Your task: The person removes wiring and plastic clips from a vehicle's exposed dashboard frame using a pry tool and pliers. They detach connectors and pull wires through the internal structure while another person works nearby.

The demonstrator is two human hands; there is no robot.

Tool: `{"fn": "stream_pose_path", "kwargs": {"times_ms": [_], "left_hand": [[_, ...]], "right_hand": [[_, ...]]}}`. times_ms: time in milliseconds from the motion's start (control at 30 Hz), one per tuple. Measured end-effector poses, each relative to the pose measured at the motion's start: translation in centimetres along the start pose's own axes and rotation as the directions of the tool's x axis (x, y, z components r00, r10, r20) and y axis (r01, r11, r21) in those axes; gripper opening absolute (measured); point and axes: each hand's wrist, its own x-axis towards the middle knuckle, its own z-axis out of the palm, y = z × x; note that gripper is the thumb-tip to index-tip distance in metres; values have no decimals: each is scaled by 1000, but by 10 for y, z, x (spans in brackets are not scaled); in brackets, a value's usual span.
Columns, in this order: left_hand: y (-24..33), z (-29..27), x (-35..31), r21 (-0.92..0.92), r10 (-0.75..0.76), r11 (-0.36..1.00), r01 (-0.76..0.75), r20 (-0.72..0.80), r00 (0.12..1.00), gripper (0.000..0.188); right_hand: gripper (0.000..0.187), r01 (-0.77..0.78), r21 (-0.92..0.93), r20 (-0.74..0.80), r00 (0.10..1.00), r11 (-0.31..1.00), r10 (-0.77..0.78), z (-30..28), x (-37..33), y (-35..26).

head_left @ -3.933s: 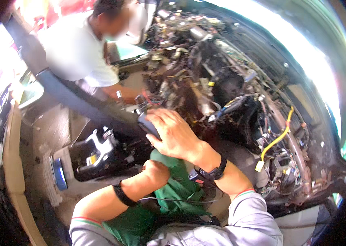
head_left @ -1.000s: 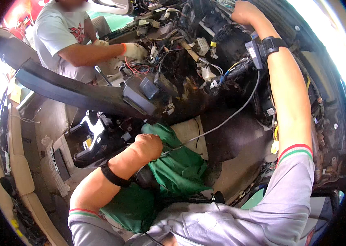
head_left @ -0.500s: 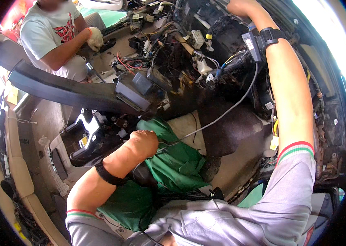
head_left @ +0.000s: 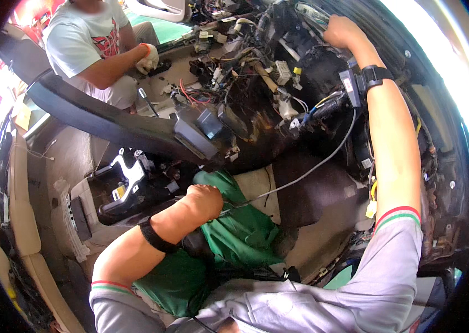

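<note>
Firstly, the right hand [head_left: 345, 32] was found at the far end of an outstretched arm, its fingers bent against the near end of a pale, shiny, elongated object [head_left: 313, 15] at the top of the stripped dashboard area. The fingertips were hidden; whether they gripped it could not be told. The left hand [head_left: 207, 201] was seen from the back, fingers curled under and out of sight, above the knee of green trousers [head_left: 240, 233]. A grey cable [head_left: 323, 161] reached this hand's edge; whether the fingers were closed on it could not be determined.

The cable rose in a curve to a small grey box [head_left: 350, 87], which sat beside a black strap [head_left: 376, 76] on the right wrist. A black band [head_left: 155, 235] circled the left forearm near the wrist.

Left of the box, a black corrugated tube [head_left: 328, 109] lay among exposed wiring. A white connector [head_left: 371, 208] on a yellow lead hung just left of the right forearm. Beyond the left hand, a silver bracket [head_left: 129, 173] stood in the console, with a long black panel [head_left: 98, 111] slanting above it. Farther off, a co-worker [head_left: 82, 41] sat with one gloved hand [head_left: 148, 59] beside a dark object.
</note>
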Motion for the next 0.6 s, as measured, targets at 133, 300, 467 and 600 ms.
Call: {"fn": "stream_pose_path", "kwargs": {"times_ms": [133,300,467,600], "left_hand": [[-1,4,1,26,41,999,-40,-3,999,24],[-1,0,-2,64,77,995,-79,39,996,25],[2,-3,-4,34,14,999,-15,42,999,23],[3,-10,-8,23,18,1000,-19,44,999,22]], "right_hand": [[29,-33,18,40,999,999,33,-2,0,-1],[29,-28,-31,50,998,999,30,-9,-4,-5],[32,-117,38,118,987,992,112,-13,-5,-6],[34,-139,72,125,984,988,130,-19,-9,-8]]}}
